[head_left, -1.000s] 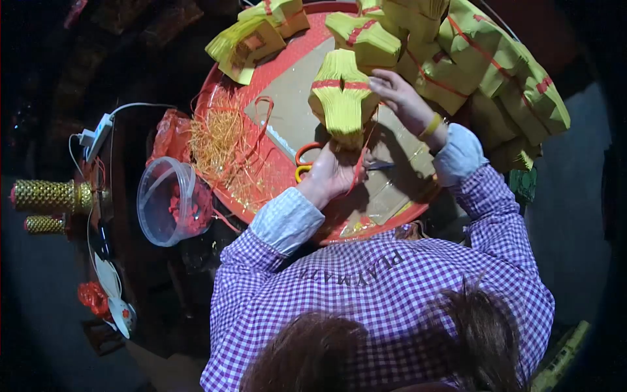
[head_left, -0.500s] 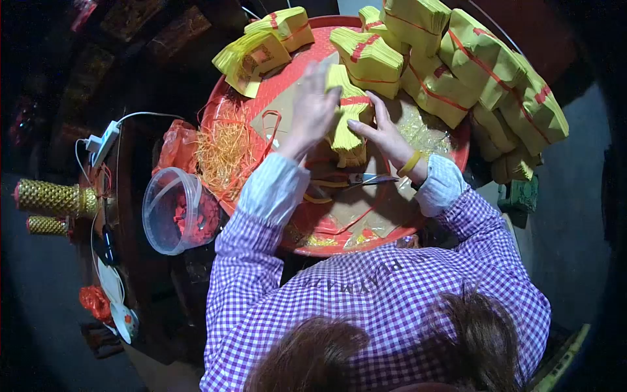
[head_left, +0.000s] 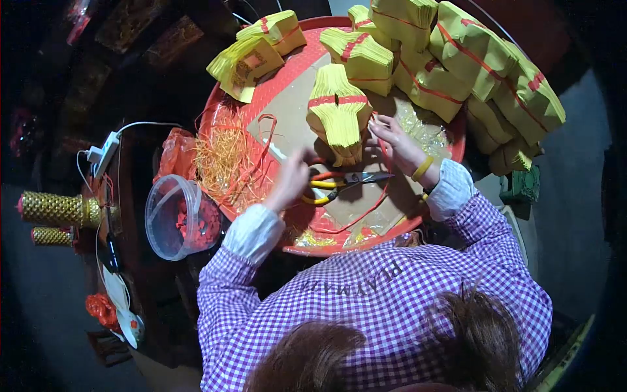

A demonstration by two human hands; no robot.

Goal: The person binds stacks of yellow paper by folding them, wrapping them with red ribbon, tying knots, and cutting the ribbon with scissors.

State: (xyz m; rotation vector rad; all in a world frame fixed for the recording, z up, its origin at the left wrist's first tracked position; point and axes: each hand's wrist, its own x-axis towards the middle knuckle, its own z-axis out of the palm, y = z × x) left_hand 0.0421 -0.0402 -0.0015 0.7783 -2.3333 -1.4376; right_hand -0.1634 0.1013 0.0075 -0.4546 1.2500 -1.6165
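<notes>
In the middle of the round red tray (head_left: 219,108) stands a bundle of yellow paper (head_left: 341,121), its folds fanned out and a red ribbon tied around its waist. Beside the bundle's right side, my right hand (head_left: 400,142) pinches the loose red ribbon (head_left: 384,189), which trails down past the scissors. My left hand (head_left: 292,181) is smeared by motion at the left of the scissors (head_left: 343,183), near their yellow-and-black handles. Whether its fingers touch the handles cannot be made out. The scissors lie on brown cardboard (head_left: 408,202) with blades to the right.
Several tied yellow paper bundles (head_left: 431,81) are piled at the back right, more at the back left (head_left: 277,29). Orange shredded strands (head_left: 225,153) lie on the tray's left side. Left of it stands a clear plastic tub (head_left: 163,222) with red pieces inside. A white power strip (head_left: 106,147) is farther left.
Both hands have come off the middle bundle. My left hand has moved down and left toward the scissors; my right hand has drawn slightly back and now pinches the red ribbon.
</notes>
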